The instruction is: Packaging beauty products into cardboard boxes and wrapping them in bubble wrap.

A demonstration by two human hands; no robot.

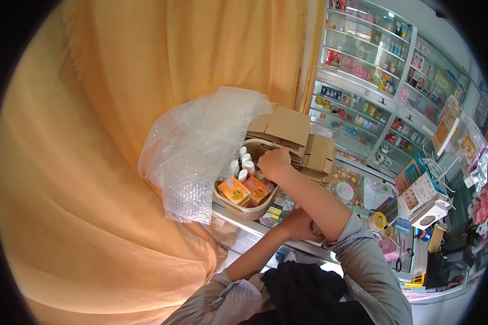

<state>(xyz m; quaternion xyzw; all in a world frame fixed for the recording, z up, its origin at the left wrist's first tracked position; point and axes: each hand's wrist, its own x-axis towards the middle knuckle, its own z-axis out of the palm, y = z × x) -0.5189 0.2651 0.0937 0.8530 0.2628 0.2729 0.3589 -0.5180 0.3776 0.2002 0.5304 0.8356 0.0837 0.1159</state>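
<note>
A woven plastic basket [248,212] stands on the glass counter before me. Orange papaya soap boxes [234,191] and several white-capped bottles [249,167] are in it. My right hand [274,163] reaches over the basket's right side, its fingers bent down; whether they grip anything is hidden. Below my right forearm, my left hand [301,225] is close to the counter's front edge. Its fingers curl by a small roundish thing, mostly covered by the right arm, so its hold is unclear.
Bubble wrap [203,142] lies against the basket's left side, beside a yellow curtain [118,122]. Flattened cardboard boxes [286,126] are stacked behind. Tape rolls [379,220], scissors [399,254] and a white box [431,211] are at the right. Stocked glass shelves [358,73] stand beyond.
</note>
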